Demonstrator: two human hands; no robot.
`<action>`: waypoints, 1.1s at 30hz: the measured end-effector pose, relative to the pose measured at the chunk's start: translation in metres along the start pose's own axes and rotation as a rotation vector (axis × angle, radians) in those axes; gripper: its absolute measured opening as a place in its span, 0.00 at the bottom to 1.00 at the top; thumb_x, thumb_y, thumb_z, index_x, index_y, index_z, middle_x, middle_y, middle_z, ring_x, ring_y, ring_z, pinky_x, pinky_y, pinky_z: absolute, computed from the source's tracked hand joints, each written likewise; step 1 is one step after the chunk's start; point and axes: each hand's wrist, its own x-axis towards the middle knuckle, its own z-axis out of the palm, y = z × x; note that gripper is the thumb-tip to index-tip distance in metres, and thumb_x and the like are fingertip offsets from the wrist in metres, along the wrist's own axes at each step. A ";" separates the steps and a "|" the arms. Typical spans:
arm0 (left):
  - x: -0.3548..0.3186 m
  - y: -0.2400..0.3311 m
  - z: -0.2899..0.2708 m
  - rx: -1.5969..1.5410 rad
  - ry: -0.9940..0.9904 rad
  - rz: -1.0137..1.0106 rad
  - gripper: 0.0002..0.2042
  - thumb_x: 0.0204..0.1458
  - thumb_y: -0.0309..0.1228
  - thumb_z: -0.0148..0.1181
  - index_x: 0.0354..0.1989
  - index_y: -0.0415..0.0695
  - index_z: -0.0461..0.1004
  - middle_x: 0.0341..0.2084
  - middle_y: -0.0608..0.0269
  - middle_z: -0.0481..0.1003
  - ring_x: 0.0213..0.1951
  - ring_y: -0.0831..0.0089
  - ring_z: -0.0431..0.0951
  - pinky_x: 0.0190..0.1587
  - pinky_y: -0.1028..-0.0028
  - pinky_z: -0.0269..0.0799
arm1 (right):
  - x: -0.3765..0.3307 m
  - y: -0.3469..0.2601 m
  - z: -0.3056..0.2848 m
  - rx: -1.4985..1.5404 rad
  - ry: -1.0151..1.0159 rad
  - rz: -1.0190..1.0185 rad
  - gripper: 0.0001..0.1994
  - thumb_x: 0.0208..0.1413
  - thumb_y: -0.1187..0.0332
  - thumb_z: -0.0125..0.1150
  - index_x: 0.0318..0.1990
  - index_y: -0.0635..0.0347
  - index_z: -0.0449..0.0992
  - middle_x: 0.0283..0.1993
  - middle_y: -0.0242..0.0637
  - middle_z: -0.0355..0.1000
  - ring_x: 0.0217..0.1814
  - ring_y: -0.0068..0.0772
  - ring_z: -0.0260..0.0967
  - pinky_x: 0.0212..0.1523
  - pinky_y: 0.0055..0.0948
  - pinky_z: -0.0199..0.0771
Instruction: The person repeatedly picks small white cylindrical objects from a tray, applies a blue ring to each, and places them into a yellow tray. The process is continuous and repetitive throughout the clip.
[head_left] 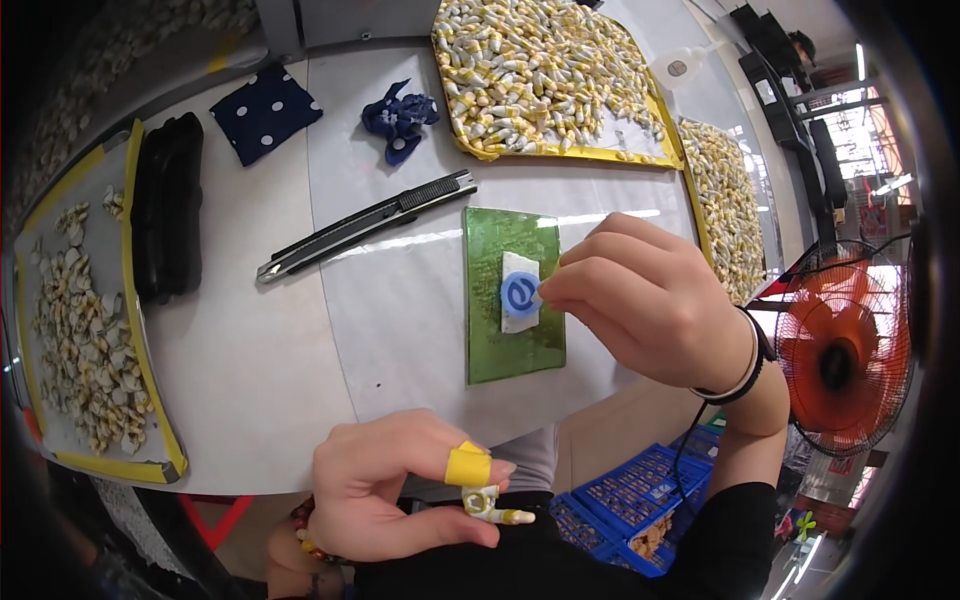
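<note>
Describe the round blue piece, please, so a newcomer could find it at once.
On the white table lies a green plate bearing a white block. Over that block, at the right hand, is the round blue piece, set apart from both by its colour and darker swirl.

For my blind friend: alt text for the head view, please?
A person's left hand pinches a small white-and-yellow piece; the right hand touches the edge of a blue disc on a white pad atop a green plate. Nearby lie a box cutter and trays of similar pieces.

A snap-off utility knife (365, 228) lies near a polka-dot cloth (266, 113); an orange-bladed fan (850, 325) stands near blue crates (628, 490).
</note>
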 end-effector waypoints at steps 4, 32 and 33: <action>0.000 0.003 0.002 -0.027 0.027 -0.055 0.20 0.32 0.30 0.80 0.32 0.33 0.78 0.26 0.54 0.79 0.31 0.67 0.79 0.41 0.66 0.75 | 0.004 -0.003 -0.001 -0.088 -0.084 -0.043 0.11 0.36 0.81 0.63 0.32 0.63 0.75 0.28 0.36 0.69 0.31 0.37 0.68 0.30 0.31 0.71; -0.001 0.000 0.010 0.348 0.050 0.344 0.19 0.34 0.26 0.78 0.36 0.37 0.79 0.31 0.57 0.79 0.31 0.65 0.79 0.37 0.68 0.79 | -0.014 -0.057 0.024 0.608 0.423 -0.126 0.06 0.41 0.83 0.66 0.26 0.68 0.74 0.24 0.42 0.73 0.22 0.33 0.70 0.22 0.24 0.73; -0.001 0.000 0.011 0.370 0.055 0.342 0.19 0.34 0.26 0.78 0.36 0.37 0.79 0.31 0.57 0.79 0.31 0.64 0.79 0.37 0.68 0.79 | -0.012 -0.057 0.023 0.593 0.410 -0.151 0.07 0.41 0.83 0.67 0.25 0.67 0.73 0.23 0.42 0.73 0.20 0.32 0.70 0.20 0.24 0.73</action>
